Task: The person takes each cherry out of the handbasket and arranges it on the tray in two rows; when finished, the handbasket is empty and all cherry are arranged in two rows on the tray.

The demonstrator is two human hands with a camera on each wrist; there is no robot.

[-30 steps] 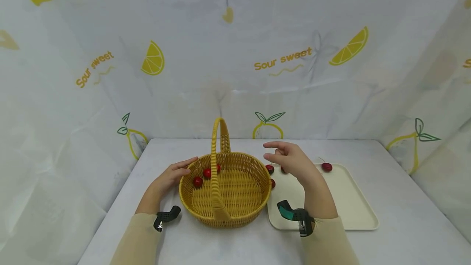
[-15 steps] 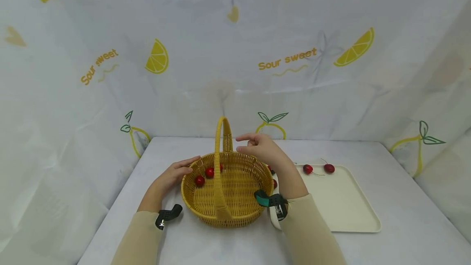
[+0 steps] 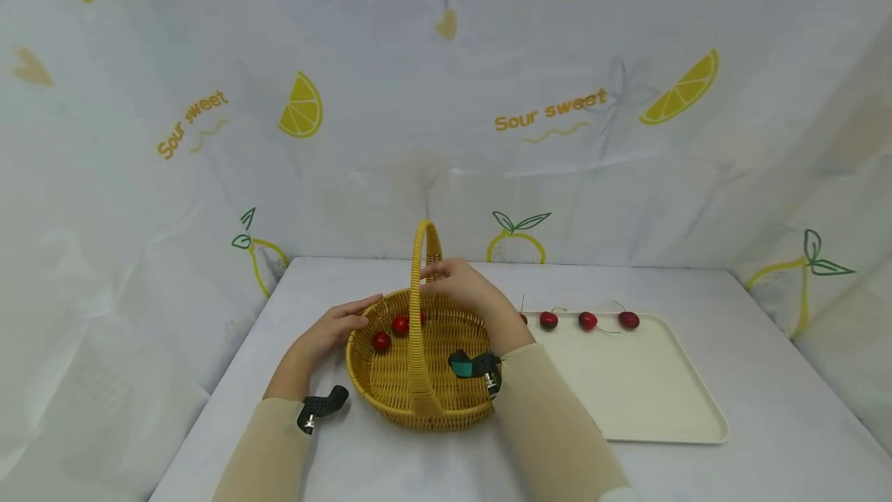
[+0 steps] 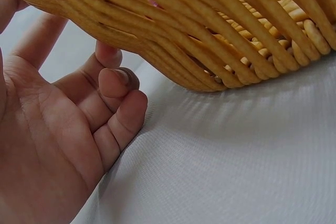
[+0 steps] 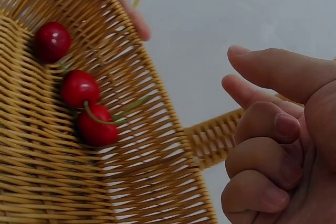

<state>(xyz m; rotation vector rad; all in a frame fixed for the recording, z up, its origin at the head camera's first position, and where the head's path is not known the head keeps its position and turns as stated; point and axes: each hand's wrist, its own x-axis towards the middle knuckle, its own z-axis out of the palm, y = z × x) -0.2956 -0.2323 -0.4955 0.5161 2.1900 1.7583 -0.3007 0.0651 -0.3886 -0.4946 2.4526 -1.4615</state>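
Here, white tabletop [image 3: 404,467], lemon-printed cloth [image 3: 390,169] behind, wicker basket [image 3: 446,422]

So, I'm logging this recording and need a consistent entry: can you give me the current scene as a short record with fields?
basket: yellow, woven, handle upright
basket cherries: three, red, toward its left side
tray: off-white, right of the basket
tray cherries: four visible near the far edge, leftmost partly hidden
left grip: holds the basket's left rim
right grip: at the basket's far side, near the handle, nothing visible in it
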